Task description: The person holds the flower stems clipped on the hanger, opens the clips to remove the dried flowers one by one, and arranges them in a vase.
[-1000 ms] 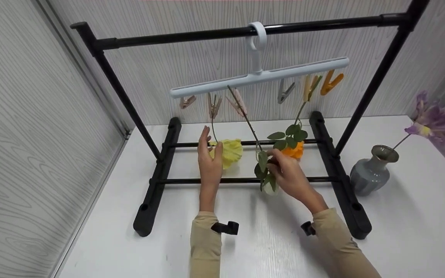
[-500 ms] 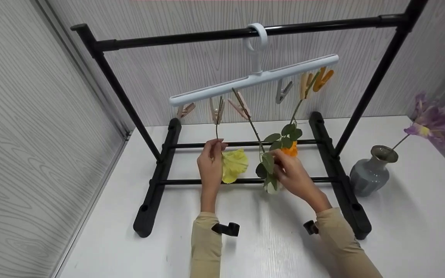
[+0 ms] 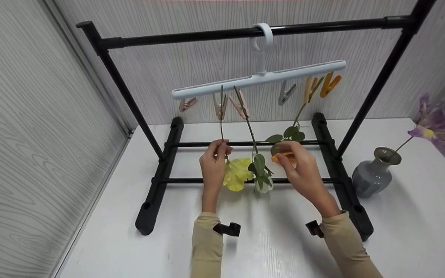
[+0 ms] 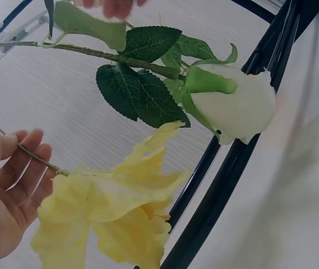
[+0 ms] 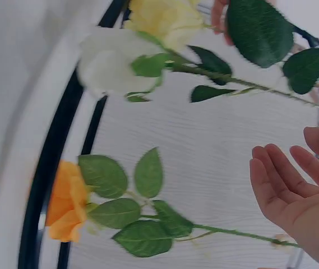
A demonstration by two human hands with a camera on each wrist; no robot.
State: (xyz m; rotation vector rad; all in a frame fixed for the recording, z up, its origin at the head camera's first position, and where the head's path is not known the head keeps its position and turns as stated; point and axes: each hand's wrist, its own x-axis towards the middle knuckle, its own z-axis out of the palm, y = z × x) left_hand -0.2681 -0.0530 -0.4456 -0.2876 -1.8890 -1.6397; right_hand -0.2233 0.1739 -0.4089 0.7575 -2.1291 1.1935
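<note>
Left beige fabric sleeve (image 3: 208, 247): long, plain
Left black blocky mount (image 3: 231, 229): my sleeve's three o'clock
Right beige fabric sleeve (image 3: 347, 243): matching, creased
Right black blocky mount (image 3: 314, 228): nine o'clock
My left hand (image 3: 212, 165), right hand (image 3: 303, 170): bare

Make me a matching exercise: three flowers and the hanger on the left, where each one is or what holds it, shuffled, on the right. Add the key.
Things:
1. Yellow flower
2. White flower
3. Purple flower
4. Hanger

Places:
A. Its stem is in the gray vase
B. Hooked over the black top bar
C. Its stem is held by the left hand
D. Hangs between the yellow flower and the orange flower

Right pairs: 1-C, 2-D, 3-A, 4-B
</note>
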